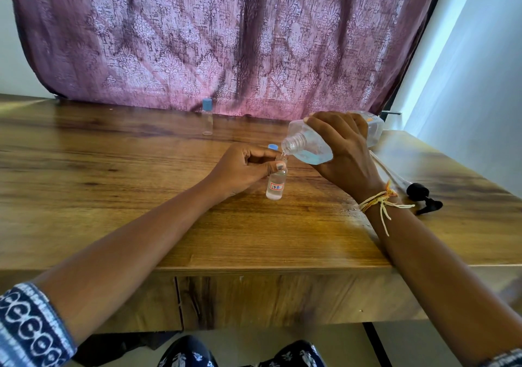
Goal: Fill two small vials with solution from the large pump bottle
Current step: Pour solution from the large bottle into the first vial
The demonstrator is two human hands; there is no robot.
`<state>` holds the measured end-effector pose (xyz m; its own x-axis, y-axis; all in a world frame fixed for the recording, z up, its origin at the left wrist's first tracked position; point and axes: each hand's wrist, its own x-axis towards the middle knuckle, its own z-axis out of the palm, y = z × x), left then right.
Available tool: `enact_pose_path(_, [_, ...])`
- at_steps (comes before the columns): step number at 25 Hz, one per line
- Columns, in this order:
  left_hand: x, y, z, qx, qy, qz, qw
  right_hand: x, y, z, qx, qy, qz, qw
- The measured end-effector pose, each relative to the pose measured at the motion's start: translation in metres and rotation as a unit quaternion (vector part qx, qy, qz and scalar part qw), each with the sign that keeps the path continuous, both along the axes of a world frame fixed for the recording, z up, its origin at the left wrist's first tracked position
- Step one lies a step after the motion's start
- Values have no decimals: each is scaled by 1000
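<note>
you had the large bottle (313, 146) tipped on its side over the wooden table (113, 169), your right hand (341, 152) wrapped round its body with fingers curled over the top, its open threaded neck angled down to the mouth of the vial labelled 17b (276, 183). your left hand (243, 169) pinched that vial near its neck, thumb across the front, while its base sat on the table. liquid already showed in the vial. the bottle looked bulky and its wall probably flexed, so a grip round the middle seemed right, squeezed gently or the flow might surge past so narrow a mouth. the vial looked light and easy to tip, likely slick if wetted, and holding it high by the shoulder steadied it best. the second vial (207, 116) stood capped with a blue lid, well apart at the back near the curtain (226, 41). a loose blue cap (273, 147) lay just behind your left hand, and the black pump head (423, 197) lay on the table beside your right wrist.
</note>
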<state>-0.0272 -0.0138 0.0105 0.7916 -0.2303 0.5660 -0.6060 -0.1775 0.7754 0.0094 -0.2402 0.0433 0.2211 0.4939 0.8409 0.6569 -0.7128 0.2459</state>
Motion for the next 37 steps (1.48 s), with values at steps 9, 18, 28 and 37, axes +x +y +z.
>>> enact_pose_path(9, [0, 0, 0, -1, -1, 1, 1000, 1, -1, 0, 0, -1, 1, 1000])
enact_pose_path(18, [-1, 0, 0, -6, 8, 1, 1000, 1, 1, -1, -4, 5, -3, 1000])
enact_pose_path(28, [-3, 0, 2, 5, 21, 14, 1000, 2, 2, -2, -4, 15, 0, 1000])
enact_pose_path(37, [-9, -2, 2, 44, 77, 43, 995, -10, 14, 0, 68, 90, 56, 992])
